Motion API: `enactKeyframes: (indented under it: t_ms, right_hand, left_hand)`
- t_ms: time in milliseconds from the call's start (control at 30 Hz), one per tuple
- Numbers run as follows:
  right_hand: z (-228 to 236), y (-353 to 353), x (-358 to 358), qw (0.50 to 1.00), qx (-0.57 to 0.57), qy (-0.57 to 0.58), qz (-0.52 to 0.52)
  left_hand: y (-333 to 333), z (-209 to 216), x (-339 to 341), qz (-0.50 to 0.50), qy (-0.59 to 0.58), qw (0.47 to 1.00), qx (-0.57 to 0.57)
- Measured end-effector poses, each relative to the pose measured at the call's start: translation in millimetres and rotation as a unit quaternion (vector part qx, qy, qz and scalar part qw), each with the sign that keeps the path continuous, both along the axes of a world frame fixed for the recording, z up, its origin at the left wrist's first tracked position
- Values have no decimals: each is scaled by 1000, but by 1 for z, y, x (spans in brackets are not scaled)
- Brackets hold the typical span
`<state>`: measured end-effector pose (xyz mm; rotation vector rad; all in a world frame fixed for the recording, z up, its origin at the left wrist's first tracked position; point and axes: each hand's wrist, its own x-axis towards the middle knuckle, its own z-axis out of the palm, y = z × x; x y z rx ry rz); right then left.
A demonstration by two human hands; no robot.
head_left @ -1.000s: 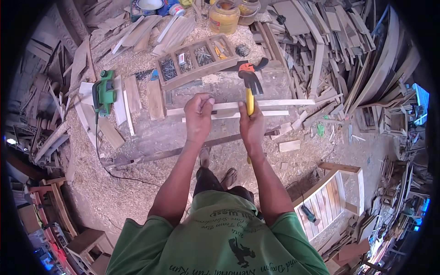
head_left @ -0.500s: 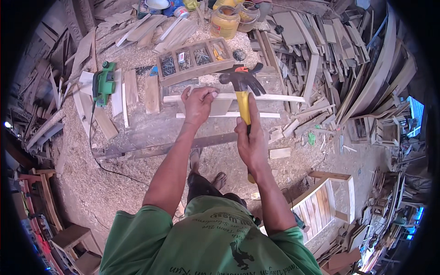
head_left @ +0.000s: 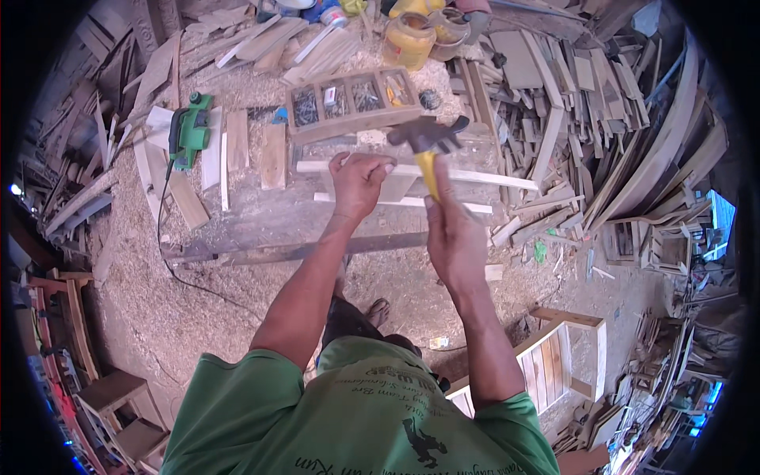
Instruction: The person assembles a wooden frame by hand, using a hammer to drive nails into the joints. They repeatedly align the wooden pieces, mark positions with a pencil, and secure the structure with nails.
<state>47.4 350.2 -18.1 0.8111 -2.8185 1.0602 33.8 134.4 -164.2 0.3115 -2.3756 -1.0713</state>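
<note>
My right hand (head_left: 459, 241) is wrapped round the yellow handle of a claw hammer (head_left: 428, 136), its dark head raised above the bench and a little blurred. Just left of the hammer, my left hand (head_left: 359, 184) rests on a long pale wooden strip (head_left: 495, 178). Its thumb and fingers are pinched together at the strip; whatever lies between the fingertips is too small to make out. A second thin strip (head_left: 473, 207) runs nearer me, with a flat panel (head_left: 400, 187) partly visible between the two.
Beyond the strips stands a wooden compartment box (head_left: 354, 119) of nails. A green power planer (head_left: 192, 134) with a trailing cord sits at left among loose boards (head_left: 274, 161). Scrap wood (head_left: 554, 95) is heaped at right. A slatted wooden frame (head_left: 546, 360) lies on the floor.
The hammer has tilted and moved slightly with my right hand. My left hand keeps its pinch at the strip. The whole view has shifted a little.
</note>
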Motion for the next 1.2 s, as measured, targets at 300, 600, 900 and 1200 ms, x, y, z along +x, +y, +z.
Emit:
enactKeyframes:
  t_ms: [300,600,900,1200]
  right_hand:
    - [-17,0,-5,1000,7,19,15]
    - [-40,3,-2,998,53,-11,-32]
    - [-89,7,-3,996,53,21,-68]
    - [-83,6,-1,996,30,0,-78]
  left_hand:
    - [0,-3,-5,25,18,999,-20]
    - [0,3,-4,4,-9,1000,-28]
    - [-42,40,-11,-176,-190,957,-130]
    - [-39,45,-15,-134,-243,949,-147]
